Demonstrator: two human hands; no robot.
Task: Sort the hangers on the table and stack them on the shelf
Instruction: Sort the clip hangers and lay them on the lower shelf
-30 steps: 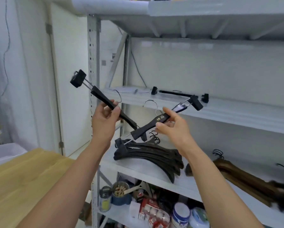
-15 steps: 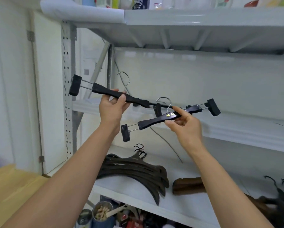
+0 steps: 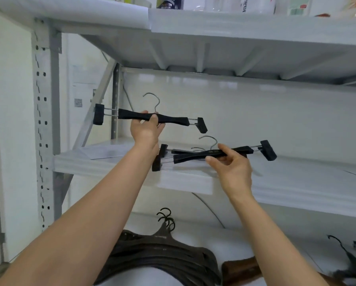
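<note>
Hangers of the black clip kind occupy both hands. At left, the left hand (image 3: 147, 131) grips the upper clip hanger (image 3: 173, 119) by its middle, roughly level, in the air above the middle shelf (image 3: 111, 162). Further right and lower, the right hand (image 3: 232, 168) pinches the lower clip hanger (image 3: 193, 157) just over a third hanger (image 3: 179, 151) lying on that shelf. Nearer, dark curved hangers (image 3: 162, 254) lie stacked on the lower shelf (image 3: 224, 240).

bright, even light | wall glare | soft blur | wide-angle bending at edges
</note>
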